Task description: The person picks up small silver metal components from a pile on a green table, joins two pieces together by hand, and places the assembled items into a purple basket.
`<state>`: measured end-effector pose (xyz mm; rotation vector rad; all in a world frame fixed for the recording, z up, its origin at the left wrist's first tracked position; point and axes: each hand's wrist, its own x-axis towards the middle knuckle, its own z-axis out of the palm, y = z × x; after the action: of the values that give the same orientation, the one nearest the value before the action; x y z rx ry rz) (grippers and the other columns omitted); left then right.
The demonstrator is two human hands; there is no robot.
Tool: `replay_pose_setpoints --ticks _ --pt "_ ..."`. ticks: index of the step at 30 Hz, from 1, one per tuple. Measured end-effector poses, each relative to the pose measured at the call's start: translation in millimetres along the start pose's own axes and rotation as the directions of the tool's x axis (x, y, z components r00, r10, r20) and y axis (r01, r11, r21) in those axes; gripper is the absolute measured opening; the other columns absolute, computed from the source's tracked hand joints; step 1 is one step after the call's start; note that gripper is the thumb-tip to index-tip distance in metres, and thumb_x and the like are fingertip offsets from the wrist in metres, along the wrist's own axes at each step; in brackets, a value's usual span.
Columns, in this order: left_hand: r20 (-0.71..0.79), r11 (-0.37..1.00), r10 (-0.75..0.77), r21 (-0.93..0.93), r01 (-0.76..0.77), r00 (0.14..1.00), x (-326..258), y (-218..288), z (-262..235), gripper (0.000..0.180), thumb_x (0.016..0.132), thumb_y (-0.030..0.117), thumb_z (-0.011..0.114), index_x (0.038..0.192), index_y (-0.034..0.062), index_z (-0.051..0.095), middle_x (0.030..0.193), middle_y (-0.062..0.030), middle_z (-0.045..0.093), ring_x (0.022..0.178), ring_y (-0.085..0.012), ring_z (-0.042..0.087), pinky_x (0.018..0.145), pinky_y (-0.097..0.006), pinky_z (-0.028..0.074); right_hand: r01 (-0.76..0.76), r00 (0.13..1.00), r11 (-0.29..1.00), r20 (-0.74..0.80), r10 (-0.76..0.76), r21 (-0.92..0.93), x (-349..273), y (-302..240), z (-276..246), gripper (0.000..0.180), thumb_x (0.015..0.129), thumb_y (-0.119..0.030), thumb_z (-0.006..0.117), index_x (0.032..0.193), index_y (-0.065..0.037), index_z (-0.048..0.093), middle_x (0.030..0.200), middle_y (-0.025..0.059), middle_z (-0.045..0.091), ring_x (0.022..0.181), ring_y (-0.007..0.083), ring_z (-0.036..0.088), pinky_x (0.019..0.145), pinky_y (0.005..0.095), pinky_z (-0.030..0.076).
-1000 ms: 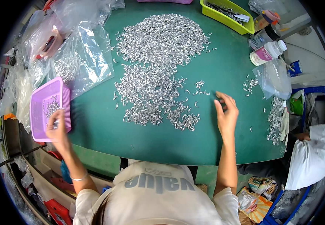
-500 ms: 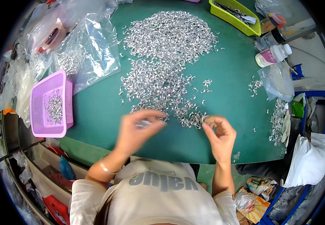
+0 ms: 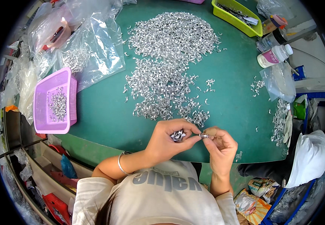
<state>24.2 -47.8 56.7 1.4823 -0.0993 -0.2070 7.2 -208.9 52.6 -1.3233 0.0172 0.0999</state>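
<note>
Both hands now meet at the near table edge, where a second ago they were spread wide apart
The left hand [image 3: 169, 139], back from the pink basket [image 3: 55, 102], cups several small curved silver clips [image 3: 177, 135] and pinches one with the right hand [image 3: 218, 144], so sorting carries on; the bright metal pile [image 3: 170, 71] lies beyond

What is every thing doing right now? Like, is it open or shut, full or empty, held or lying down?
Left hand: closed around a small bunch of silver metal pieces.
Right hand: pinching one small metal piece at its fingertips.
Pile of metal pieces: spread loose on the green table.
Purple basket: open, a few pieces inside.
Green tray: open, holding some items.
White bottle: lying on its side, capped.
Clear plastic bags: lying flat.
</note>
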Motion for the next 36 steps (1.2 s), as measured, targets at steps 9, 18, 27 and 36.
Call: replay_pose_setpoints --ticks 9,18,27,36 --pt "0.007 0.985 0.158 0.071 -0.158 0.987 -3.3 0.5 2.9 0.013 0.067 -0.003 0.069 0.078 0.0011 0.065 0.059 -0.0016 0.052 0.052 -0.0061 0.045 0.047 -0.021 0.034 -0.241 0.970 0.910 0.105 0.218 0.337 -4.8 3.7 -3.4 0.015 0.082 0.000 0.057 0.096 0.006 0.055 0.092 0.0103 0.060 0.083 0.0135 0.056 0.074 0.0249 0.044" --pt "0.019 0.985 0.163 0.045 -0.164 0.986 -3.3 3.1 3.3 0.014 0.067 -0.003 0.069 0.079 0.0008 0.065 0.060 -0.0019 0.052 0.052 -0.0054 0.044 0.046 -0.020 0.034 -0.322 0.946 0.850 0.180 0.270 0.416 -3.8 7.1 -4.1 0.017 0.083 -0.004 0.057 0.097 0.006 0.053 0.092 0.0106 0.059 0.084 0.0146 0.056 0.076 0.0271 0.043" --pt "0.027 0.983 0.175 0.054 -0.177 0.984 -4.5 7.8 3.0 0.013 0.067 -0.003 0.070 0.079 0.0005 0.065 0.061 -0.0018 0.053 0.051 -0.0050 0.044 0.045 -0.020 0.034 -0.285 0.958 0.871 0.159 0.240 0.401 -6.5 3.1 -1.8 0.018 0.082 -0.003 0.058 0.098 0.005 0.053 0.094 0.0104 0.059 0.086 0.0149 0.055 0.077 0.0270 0.044" --pt "0.056 0.981 0.184 0.057 -0.187 0.981 -6.4 13.3 2.9 0.014 0.067 -0.004 0.070 0.079 0.0012 0.065 0.062 -0.0015 0.053 0.051 -0.0050 0.044 0.045 -0.020 0.033 -0.283 0.957 0.873 0.170 0.233 0.396 -8.0 1.1 -1.1 0.015 0.082 -0.003 0.058 0.094 0.004 0.053 0.091 0.0093 0.056 0.085 0.0143 0.052 0.077 0.0266 0.041"
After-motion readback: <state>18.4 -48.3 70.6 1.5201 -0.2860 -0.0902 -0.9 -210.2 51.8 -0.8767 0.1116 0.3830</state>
